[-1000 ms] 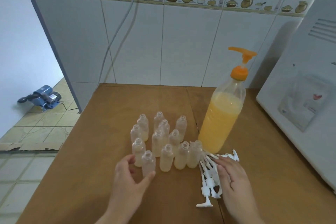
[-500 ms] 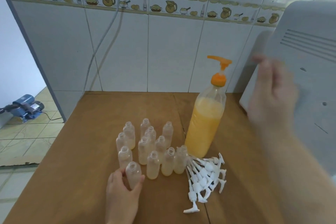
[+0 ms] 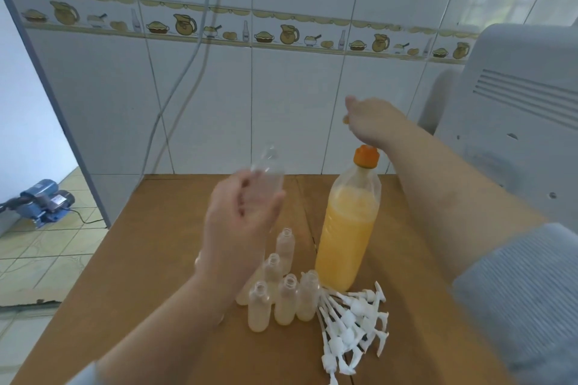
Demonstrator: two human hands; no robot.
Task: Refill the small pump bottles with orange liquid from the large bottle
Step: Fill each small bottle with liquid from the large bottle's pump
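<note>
One small clear plastic bottle (image 3: 268, 178) is held raised and tilted in the left hand (image 3: 242, 222), above the cluster of empty small bottles (image 3: 281, 287). Just right stands the large bottle of orange liquid (image 3: 348, 228); its pump head is gripped by the right hand (image 3: 373, 122). White pump tops (image 3: 352, 322) are heaped on the brown table (image 3: 150, 259).

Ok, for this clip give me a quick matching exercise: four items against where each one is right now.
Things:
1. small clear bottle
2. large bottle
3. white pump heads
4. right hand

Places:
A. heaped on the table in front of the large bottle
B. held up in the left hand
C. over the orange pump top
D. upright on the table

Pairs: 1-B, 2-D, 3-A, 4-C
</note>
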